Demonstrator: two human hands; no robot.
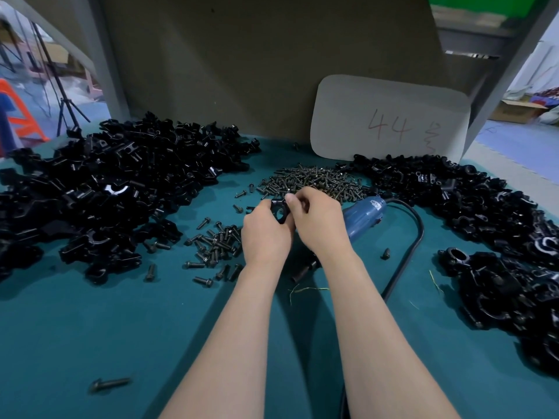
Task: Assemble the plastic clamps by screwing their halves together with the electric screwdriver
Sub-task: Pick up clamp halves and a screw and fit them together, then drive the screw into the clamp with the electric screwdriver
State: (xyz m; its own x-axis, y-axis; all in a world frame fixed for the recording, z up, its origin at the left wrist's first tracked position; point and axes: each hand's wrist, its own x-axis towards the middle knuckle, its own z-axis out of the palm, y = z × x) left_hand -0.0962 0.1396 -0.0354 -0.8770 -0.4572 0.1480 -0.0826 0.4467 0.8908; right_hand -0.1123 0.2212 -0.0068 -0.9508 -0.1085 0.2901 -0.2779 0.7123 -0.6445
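**Both hands on one clamp, screwdriver lying on the table**

Head view:
- Left hand (266, 234): fingers curled round a black clamp (279, 211), gripping it from the left and below. The clamp's round bore faces the camera.
- Right hand (317, 219): closed in a pinch, with the thumb tip on the clamp's upper right corner and the fingers curled behind it. Can't tell whether there is a screw between the fingertips.
- Both forearms come in from the bottom edge and converge. The hands touch each other at the clamp, and the backs of the hands face the camera.
- Electric screwdriver (364, 214): blue body lying on the green table (90, 328), with neither hand on it. The clamp and both hands are just left of it, and the right wrist hides its front end.
- Black cable (416, 237) leaves the screwdriver's rear and loops right, then towards the camera.
- Main screw pile (311, 179) sits just behind the screwdriver. A smaller scatter of screws (217, 243) lies left of it, beyond the left hand.
- A large heap of black clamp parts (106, 189) is far left of the screwdriver. A second heap (453, 192) is behind and to its right, and more parts (499, 291) lie to its near right.
- A white card marked "44" (390, 116) stands behind the screwdriver.
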